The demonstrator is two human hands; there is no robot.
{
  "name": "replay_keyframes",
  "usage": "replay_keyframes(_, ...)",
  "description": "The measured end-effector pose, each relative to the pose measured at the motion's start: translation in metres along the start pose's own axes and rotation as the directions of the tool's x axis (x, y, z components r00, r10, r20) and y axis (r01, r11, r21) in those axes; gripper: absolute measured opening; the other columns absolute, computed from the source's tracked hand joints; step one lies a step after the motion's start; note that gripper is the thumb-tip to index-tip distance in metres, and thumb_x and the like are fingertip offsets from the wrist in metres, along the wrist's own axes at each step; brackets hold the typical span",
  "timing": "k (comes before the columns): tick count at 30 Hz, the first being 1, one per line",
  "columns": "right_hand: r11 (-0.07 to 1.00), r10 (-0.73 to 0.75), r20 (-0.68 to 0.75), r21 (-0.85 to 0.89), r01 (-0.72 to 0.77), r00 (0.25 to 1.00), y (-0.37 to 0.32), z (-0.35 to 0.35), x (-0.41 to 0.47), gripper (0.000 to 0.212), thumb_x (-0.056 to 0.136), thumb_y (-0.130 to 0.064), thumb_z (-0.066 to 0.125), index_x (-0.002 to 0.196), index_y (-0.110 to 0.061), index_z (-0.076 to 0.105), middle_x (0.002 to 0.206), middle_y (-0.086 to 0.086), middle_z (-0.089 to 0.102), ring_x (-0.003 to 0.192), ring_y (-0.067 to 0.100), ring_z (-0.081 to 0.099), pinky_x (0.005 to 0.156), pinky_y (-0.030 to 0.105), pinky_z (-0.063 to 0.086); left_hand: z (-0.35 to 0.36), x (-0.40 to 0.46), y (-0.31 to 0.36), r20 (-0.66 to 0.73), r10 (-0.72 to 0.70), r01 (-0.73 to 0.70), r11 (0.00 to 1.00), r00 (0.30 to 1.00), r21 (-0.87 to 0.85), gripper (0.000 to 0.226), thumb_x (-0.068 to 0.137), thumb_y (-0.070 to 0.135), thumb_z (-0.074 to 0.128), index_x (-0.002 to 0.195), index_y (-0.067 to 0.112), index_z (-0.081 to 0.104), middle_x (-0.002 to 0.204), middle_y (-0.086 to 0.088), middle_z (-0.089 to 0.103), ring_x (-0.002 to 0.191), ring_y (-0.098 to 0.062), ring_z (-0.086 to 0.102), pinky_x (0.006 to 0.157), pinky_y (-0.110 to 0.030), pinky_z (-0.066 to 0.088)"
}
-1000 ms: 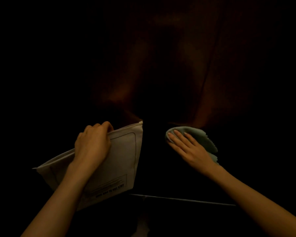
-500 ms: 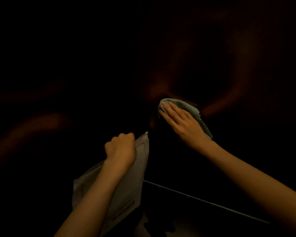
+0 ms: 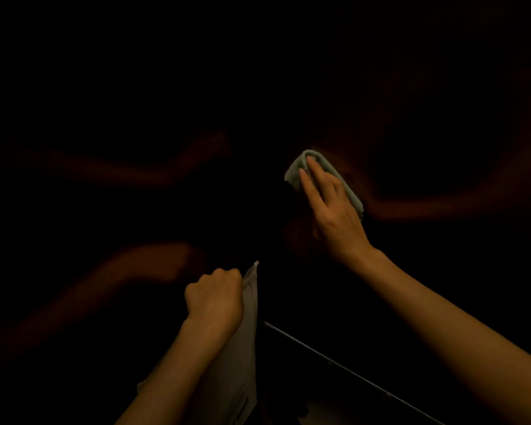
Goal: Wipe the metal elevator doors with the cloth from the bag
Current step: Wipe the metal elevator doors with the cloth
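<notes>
My right hand (image 3: 331,210) lies flat with its fingers stretched over a folded pale green cloth (image 3: 298,170), pressing it against the dark metal elevator door (image 3: 411,118). The cloth shows above and beside my fingers. Lower and to the left, my left hand (image 3: 215,297) is closed in a fist on the top edge of a white paper bag (image 3: 242,363), which hangs down beside my forearm. The scene is very dark and the door shows only faint reddish reflections.
A thin bright line, the door's bottom edge or floor threshold (image 3: 344,368), runs diagonally down to the right below my right arm. Everything else is in darkness.
My right hand has slid the cloth up the door, away from the floor line. My left hand and the bag have shifted right, the bag now seen nearly edge-on.
</notes>
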State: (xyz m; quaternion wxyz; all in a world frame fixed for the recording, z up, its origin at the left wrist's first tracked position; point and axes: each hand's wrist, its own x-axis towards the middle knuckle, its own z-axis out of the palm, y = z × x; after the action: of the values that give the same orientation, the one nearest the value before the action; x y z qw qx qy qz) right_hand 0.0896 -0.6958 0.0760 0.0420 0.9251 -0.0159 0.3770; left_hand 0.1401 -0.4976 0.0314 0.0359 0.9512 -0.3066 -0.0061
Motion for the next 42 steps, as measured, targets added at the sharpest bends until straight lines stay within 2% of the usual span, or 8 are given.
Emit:
replay_keyframes(4,0.986,0.010,-0.098,0.165,0.006,0.995,-0.015,0.017,0.041,0.055,0.092,-0.005,0.045,0.141,0.009,0.026,0.150,0.026,0.023,0.138,0.035,0.026,0.101,0.042,0.039,0.007,-0.008,-0.006,-0.062,0.009,-0.007,0.999,0.998,0.036,0.026,0.092,0.011,0.043,0.117,0.019,0.048,0.109,-0.005,0.060,0.100,-0.026,0.059,0.065,-0.031,0.036)
replay_keyframes(12,0.898,0.178,-0.091,0.422,-0.124,0.980,0.005,0.100,0.013,0.063,0.090,0.006,0.047,0.145,0.003,0.019,0.154,0.016,0.015,0.138,0.012,0.012,0.101,0.031,0.034,0.037,0.010,0.015,-0.075,0.018,-0.009,0.994,0.997,0.112,0.029,0.093,0.016,0.045,0.121,0.021,0.040,0.111,-0.002,0.056,0.093,-0.025,0.061,0.056,-0.029,0.033)
replay_keyframes(20,0.935,0.091,0.369,0.288,-0.207,0.925,0.016,0.176,-0.099,0.094,0.079,0.013,0.060,0.148,-0.014,0.001,0.152,-0.006,-0.011,0.142,0.019,0.018,0.082,0.027,0.051,0.039,0.017,0.012,-0.131,0.051,-0.035,0.992,0.990,0.119,0.030,0.094,0.017,0.046,0.122,0.026,0.042,0.113,0.000,0.053,0.093,-0.025,0.060,0.056,-0.030,0.031)
replay_keyframes(22,0.942,0.082,0.405,0.266,-0.204,0.910,0.020,0.179,-0.104,0.097,0.078,0.013,0.060,0.147,-0.015,0.000,0.153,-0.005,-0.012,0.142,0.020,0.021,0.081,0.026,0.051,0.037,0.016,0.011,-0.145,0.050,-0.031,0.991,0.988,0.128,0.031,0.093,0.016,0.046,0.122,0.027,0.043,0.113,0.001,0.053,0.093,-0.023,0.059,0.054,-0.028,0.027)
replay_keyframes(28,0.891,0.162,0.008,0.429,-0.150,0.987,0.022,0.158,-0.038,0.072,0.082,0.013,0.053,0.146,0.001,0.020,0.153,0.004,0.009,0.137,0.011,0.013,0.096,0.032,0.035,0.041,0.011,0.003,-0.160,0.037,-0.014,0.990,0.986,0.143,0.032,0.094,0.018,0.044,0.124,0.029,0.042,0.112,0.003,0.052,0.095,-0.019,0.058,0.048,-0.027,0.019)
replay_keyframes(32,0.865,0.218,-0.065,0.474,-0.162,0.974,0.018,0.160,-0.019,0.062,0.088,0.009,0.049,0.144,0.003,0.023,0.153,0.015,0.019,0.139,0.016,0.016,0.106,0.036,0.028,0.044,0.009,-0.001,-0.143,0.037,-0.013,0.987,0.989,0.160,0.035,0.094,0.020,0.044,0.127,0.029,0.038,0.115,0.003,0.052,0.096,-0.018,0.058,0.049,-0.026,0.021)
replay_keyframes(37,0.837,0.212,0.147,0.483,-0.257,0.966,0.006,0.200,-0.075,0.073,0.084,0.011,0.054,0.146,0.000,0.015,0.152,0.007,0.007,0.139,0.022,0.016,0.101,0.040,0.037,0.040,0.004,-0.013,-0.134,-0.005,0.026,0.988,0.991,0.153,0.032,0.095,0.022,0.045,0.125,0.029,0.037,0.113,0.004,0.051,0.089,-0.021,0.060,0.051,-0.028,0.022)
replay_keyframes(42,0.898,0.122,0.484,0.319,-0.304,0.866,0.005,0.232,-0.132,0.093,0.081,0.008,0.059,0.148,-0.009,-0.004,0.153,-0.002,-0.014,0.141,0.030,0.021,0.069,0.036,0.054,0.041,-0.002,-0.020,-0.127,-0.030,0.049,0.986,0.991,0.156,0.032,0.095,0.024,0.044,0.126,0.030,0.035,0.113,0.005,0.051,0.087,-0.021,0.060,0.047,-0.026,0.019)
